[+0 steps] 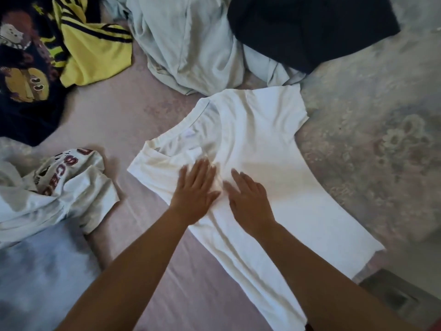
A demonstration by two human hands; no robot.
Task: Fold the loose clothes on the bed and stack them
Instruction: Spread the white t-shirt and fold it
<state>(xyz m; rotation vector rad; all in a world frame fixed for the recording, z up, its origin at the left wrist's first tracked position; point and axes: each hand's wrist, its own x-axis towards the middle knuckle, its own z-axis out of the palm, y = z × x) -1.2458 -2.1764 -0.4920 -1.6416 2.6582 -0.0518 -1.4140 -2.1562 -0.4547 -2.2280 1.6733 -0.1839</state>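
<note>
My left hand (194,189) and my right hand (249,201) both lie flat on one white T-shirt (257,149), fingers straight and a little spread, palms down and pressing on the cloth. The two hands sit side by side near the middle of the shirt, thumbs close to each other but apart. The shirt is spread out on the pink bedsheet (133,111), its neck toward the far left and its hem running off toward the near right, past the edge of the bed. One short sleeve shows at the far right of the shirt, and one at its left.

Around it I count five other loose garments, none of them folded. To the near left lies one crumpled white shirt with dark red lettering (59,187). At the far left there is one dark printed shirt (23,75), and just beside it, partly lying over it, one yellow shirt with dark stripes (95,46). At the far middle sits one heaped pale grey-green garment (186,48), and touching its right side, one dark navy garment (310,29). To the right, below the bed, a grey patterned carpet (381,115) shows.
</note>
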